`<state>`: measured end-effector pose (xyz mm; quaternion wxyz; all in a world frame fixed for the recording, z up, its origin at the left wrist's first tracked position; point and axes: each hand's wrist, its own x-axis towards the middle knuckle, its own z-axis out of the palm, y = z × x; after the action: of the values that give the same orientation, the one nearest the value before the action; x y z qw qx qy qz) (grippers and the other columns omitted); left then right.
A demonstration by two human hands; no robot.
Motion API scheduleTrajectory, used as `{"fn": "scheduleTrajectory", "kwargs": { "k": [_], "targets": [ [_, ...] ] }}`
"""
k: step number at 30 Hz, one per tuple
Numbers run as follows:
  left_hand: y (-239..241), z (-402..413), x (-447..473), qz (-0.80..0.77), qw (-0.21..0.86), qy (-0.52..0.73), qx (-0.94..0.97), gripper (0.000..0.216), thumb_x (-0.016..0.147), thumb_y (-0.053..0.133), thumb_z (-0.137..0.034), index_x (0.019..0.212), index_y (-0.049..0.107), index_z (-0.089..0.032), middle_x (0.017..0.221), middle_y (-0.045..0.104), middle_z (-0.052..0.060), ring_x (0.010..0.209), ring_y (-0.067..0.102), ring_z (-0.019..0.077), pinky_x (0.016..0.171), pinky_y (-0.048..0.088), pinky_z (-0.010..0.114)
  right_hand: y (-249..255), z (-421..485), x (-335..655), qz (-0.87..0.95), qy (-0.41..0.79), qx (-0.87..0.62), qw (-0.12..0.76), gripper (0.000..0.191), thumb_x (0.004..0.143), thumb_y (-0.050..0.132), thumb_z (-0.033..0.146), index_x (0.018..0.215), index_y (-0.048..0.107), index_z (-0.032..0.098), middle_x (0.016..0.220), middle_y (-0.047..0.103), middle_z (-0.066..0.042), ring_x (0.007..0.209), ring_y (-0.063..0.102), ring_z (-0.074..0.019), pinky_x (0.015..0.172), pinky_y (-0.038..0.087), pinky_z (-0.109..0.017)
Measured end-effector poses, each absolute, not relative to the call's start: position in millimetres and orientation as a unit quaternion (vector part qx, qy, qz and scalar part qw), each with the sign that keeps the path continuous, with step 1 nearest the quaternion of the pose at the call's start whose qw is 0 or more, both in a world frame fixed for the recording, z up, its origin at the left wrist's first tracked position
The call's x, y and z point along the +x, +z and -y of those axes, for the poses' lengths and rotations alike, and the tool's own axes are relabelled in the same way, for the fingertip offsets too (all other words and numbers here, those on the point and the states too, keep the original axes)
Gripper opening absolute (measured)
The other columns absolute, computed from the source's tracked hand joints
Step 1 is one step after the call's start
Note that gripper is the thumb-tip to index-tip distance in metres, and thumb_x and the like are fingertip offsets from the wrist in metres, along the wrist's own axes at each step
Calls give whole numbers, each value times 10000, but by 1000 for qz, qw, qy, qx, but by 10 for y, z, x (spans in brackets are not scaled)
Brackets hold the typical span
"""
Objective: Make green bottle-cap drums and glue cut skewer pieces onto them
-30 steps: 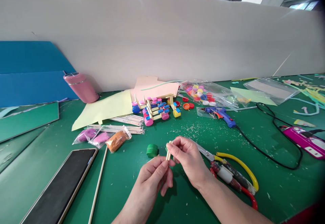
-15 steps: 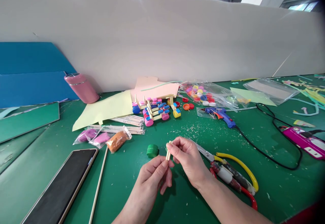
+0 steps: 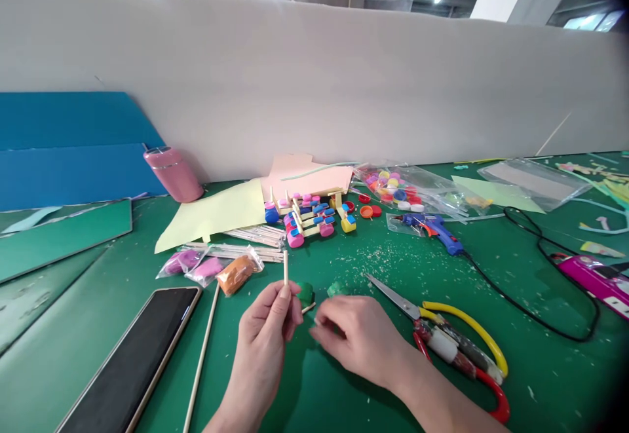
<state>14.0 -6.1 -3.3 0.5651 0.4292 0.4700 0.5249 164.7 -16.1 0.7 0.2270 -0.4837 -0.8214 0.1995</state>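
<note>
My left hand (image 3: 268,328) pinches a short pale wooden stick (image 3: 285,267), upright between thumb and fingers. My right hand (image 3: 356,335) is just above the table, its fingers bent and apart with nothing in them. Another short stick (image 3: 308,308) lies between the two hands, partly hidden by my left fingers. Two green bottle caps (image 3: 306,293) (image 3: 337,287) sit just beyond the hands. To the right lie large scissors (image 3: 442,341) with red and yellow handles, their blades pointing away.
At left lie a phone (image 3: 132,361), a long stick (image 3: 202,357) and bagged clay (image 3: 239,274). Small cap-and-stick models (image 3: 309,219) stand farther back, near a bag of caps (image 3: 393,187). A blue glue gun (image 3: 437,230) trails a black cord. A pink tumbler (image 3: 174,174) stands back left.
My hands have moved apart. The left has shifted left with one stick; the right has come away lower, and a second stick now lies between them. The view has tilted slightly.
</note>
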Motion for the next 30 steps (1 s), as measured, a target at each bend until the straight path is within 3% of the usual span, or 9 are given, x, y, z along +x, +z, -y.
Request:
{"fn": "scheduleTrajectory", "kwargs": {
  "k": [5, 9, 14, 18, 21, 24, 27, 30],
  "targets": [
    [-73, 47, 157, -477, 534, 508, 479, 199, 848, 506, -360, 811, 588, -183, 557, 489, -43, 501, 352, 82, 452, 282, 182, -76, 168, 1618, 848, 173, -468, 177, 128, 832, 562, 241, 725, 623, 209, 713, 615, -6, 687, 576, -169, 580, 349, -251],
    [-76, 76, 166, -479, 500, 501, 519, 197, 847, 498, -353, 794, 583, -183, 568, 493, -39, 512, 377, 94, 465, 309, 193, -8, 184, 1606, 839, 171, -487, 173, 84, 814, 598, 269, 871, 640, 224, 820, 629, -14, 762, 605, -183, 618, 398, -248],
    [-25, 92, 165, -483, 464, 482, 564, 200, 843, 495, -342, 776, 588, -179, 565, 504, -26, 508, 408, 115, 469, 325, 215, 208, 328, 1821, 772, 214, -538, 263, 144, 853, 539, 332, 936, 608, 236, 893, 622, -20, 746, 605, -161, 615, 452, -231],
    [-8, 120, 179, -486, 455, 456, 591, 224, 856, 474, -352, 787, 600, -180, 584, 509, -13, 523, 424, 126, 468, 322, 219, 144, 577, 2378, 677, 173, -649, 302, 190, 877, 461, 355, 978, 569, 235, 868, 626, -48, 744, 617, -186, 631, 501, -262],
    [-15, 149, 198, -471, 458, 444, 610, 225, 865, 461, -342, 794, 607, -187, 600, 521, -9, 522, 424, 126, 484, 331, 221, -79, 785, 2819, 650, 78, -714, 248, 300, 813, 517, 371, 1087, 536, 249, 1099, 585, -88, 958, 598, -266, 728, 521, -336],
    [-11, 174, 214, -460, 457, 431, 627, 214, 870, 455, -316, 792, 611, -191, 600, 523, -8, 528, 425, 126, 501, 336, 221, -274, 924, 3024, 669, 84, -711, 200, 392, 786, 521, 315, 1168, 477, 235, 1181, 548, -98, 1027, 575, -258, 817, 506, -360],
    [6, 188, 217, -458, 455, 426, 634, 211, 865, 458, -318, 795, 613, -194, 583, 508, -16, 526, 422, 126, 502, 331, 221, -319, 943, 2996, 676, 103, -711, 163, 436, 730, 501, 218, 1163, 458, 194, 1151, 567, -114, 1028, 573, -259, 844, 492, -382],
    [12, 191, 208, -459, 449, 430, 635, 219, 859, 465, -331, 797, 620, -190, 574, 490, -22, 541, 425, 130, 512, 328, 224, -273, 892, 2945, 656, 113, -735, 131, 344, 678, 505, 201, 1021, 513, 187, 1019, 622, -114, 945, 602, -285, 780, 505, -410]
  ]
}}
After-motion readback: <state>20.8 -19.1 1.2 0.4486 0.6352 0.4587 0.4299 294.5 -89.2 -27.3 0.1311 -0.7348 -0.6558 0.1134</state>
